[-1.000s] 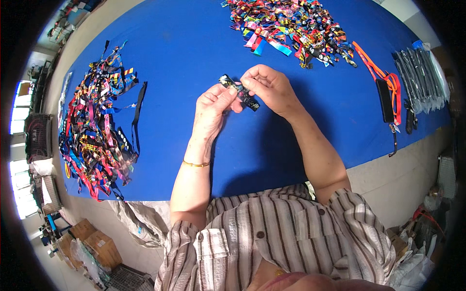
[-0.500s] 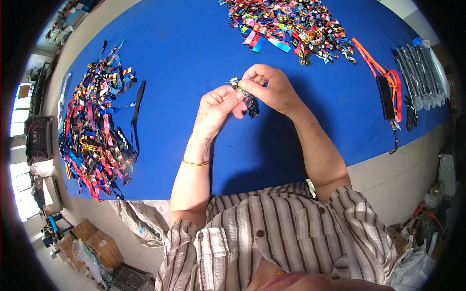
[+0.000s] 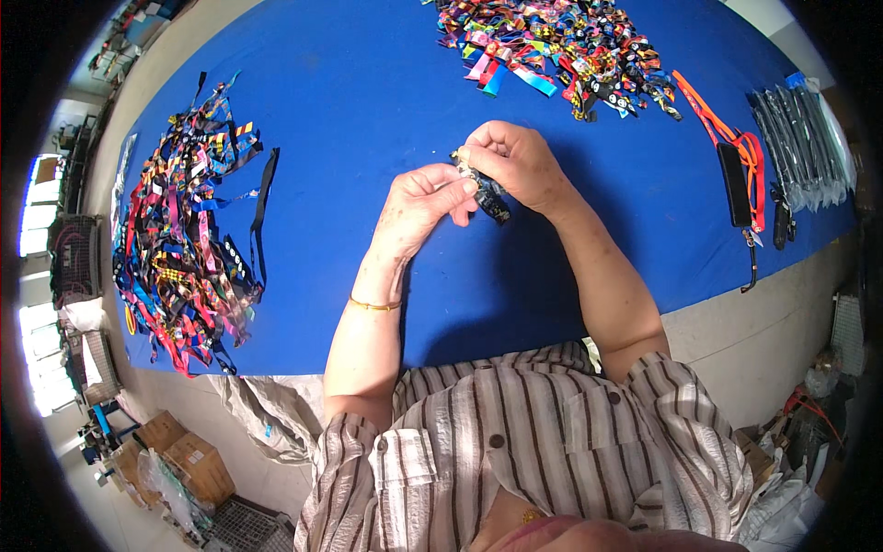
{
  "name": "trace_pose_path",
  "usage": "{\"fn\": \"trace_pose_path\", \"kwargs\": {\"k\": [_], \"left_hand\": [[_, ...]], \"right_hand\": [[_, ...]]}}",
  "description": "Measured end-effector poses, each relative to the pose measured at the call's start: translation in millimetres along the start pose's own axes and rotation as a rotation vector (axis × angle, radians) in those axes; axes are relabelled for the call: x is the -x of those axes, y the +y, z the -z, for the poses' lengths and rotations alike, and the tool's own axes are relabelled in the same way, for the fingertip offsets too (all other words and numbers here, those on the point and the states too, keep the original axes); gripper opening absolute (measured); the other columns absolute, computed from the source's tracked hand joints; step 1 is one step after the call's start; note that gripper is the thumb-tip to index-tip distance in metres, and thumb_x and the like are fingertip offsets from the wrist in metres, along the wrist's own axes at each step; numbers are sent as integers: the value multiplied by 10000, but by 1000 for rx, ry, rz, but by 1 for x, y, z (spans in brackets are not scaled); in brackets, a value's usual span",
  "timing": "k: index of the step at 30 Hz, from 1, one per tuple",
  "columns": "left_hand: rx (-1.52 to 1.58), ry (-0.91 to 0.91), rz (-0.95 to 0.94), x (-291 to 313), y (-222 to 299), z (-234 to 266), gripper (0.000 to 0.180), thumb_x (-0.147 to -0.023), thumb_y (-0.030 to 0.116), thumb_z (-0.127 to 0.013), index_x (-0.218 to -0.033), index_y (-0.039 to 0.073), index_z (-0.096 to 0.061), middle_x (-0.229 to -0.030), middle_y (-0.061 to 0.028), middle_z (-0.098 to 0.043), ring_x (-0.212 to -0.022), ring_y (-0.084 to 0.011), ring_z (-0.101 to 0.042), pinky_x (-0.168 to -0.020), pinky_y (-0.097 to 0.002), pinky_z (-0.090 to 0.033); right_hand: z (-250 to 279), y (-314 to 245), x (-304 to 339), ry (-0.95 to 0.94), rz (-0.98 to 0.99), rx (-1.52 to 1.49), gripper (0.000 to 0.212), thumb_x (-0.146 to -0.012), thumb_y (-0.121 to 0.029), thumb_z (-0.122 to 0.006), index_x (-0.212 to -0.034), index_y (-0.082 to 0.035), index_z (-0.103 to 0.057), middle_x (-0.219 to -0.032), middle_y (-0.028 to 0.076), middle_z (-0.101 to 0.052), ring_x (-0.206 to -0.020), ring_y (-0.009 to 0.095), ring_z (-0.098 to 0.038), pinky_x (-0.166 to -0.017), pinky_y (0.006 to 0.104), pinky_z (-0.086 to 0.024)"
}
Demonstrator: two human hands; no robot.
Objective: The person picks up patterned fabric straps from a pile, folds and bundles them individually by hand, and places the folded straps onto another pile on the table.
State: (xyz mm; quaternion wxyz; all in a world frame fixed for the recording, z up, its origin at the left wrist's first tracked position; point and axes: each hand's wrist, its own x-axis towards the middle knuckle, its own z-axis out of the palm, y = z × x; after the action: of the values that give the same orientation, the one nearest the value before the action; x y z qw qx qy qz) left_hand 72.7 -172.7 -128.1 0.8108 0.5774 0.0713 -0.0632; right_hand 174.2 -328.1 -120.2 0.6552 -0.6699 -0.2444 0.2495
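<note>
Both my hands meet above the middle of the blue table (image 3: 349, 120), pinching a short dark patterned fabric strap (image 3: 492, 203) between them. My left hand (image 3: 425, 204), with a thin gold bangle at the wrist, grips it from the left with thumb and fingers. On the right, my right hand (image 3: 517, 166) holds its upper end between thumb and curled fingers. The strap's lower end sticks out below my fingers, tilted down to the right. Much of the strap is hidden by my fingertips.
A heap of colourful printed straps (image 3: 184, 230) lies at the left, a black strap (image 3: 264, 216) beside it. Another pile of straps (image 3: 570, 46) is at the far side. To the right are an orange lanyard (image 3: 756, 175), a black phone-shaped item (image 3: 734, 184) and dark bagged packages (image 3: 798, 143).
The strap has shifted slightly to the right in the picture, and its lower end points further right. My left hand has moved a little rightward; both hands keep their pinch.
</note>
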Motion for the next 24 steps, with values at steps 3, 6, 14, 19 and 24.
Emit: {"fn": "trace_pose_path", "kwargs": {"k": [3,6,14,19,24], "left_hand": [[-78,25,-16,-1,-6,2,114,-916,111,-677,-920,-2,-696,-817,-66,-689,-660,-112,-616,-629,-240,-500],[-12,69,-86,-3,-11,0,108,-913,112,-687,-929,7,-706,-831,-59,-691,-678,-114,-621,-643,-240,-503],[314,215,-87,-5,-5,8,124,-975,130,-604,-904,29,-620,-703,-61,-643,-599,-139,-624,-594,-263,-528],[290,204,-85,-6,-4,6,104,-970,143,-615,-958,40,-603,-748,-89,-674,-573,-135,-627,-555,-251,-517],[213,158,-64,-6,0,3,114,-964,142,-623,-995,35,-603,-834,-151,-710,-555,-143,-625,-543,-249,-510]], "right_hand": [[-1,2,-2,14,20,1,152,-905,-143,-665,-848,-2,-651,-728,26,-676,-659,71,-622,-619,246,-507],[6,9,-5,-8,99,9,146,-918,-148,-642,-933,-3,-638,-805,22,-662,-751,70,-618,-699,242,-511],[16,5,-2,-119,230,93,341,-855,0,-572,-1196,-21,-564,-1103,56,-630,-1043,137,-587,-955,300,-460],[5,5,-2,-115,187,49,279,-881,-4,-549,-1158,-10,-583,-1044,56,-643,-955,120,-600,-878,284,-482],[2,14,-4,23,198,82,203,-948,-37,-484,-1111,-13,-603,-928,44,-652,-831,95,-602,-775,273,-505]]}}
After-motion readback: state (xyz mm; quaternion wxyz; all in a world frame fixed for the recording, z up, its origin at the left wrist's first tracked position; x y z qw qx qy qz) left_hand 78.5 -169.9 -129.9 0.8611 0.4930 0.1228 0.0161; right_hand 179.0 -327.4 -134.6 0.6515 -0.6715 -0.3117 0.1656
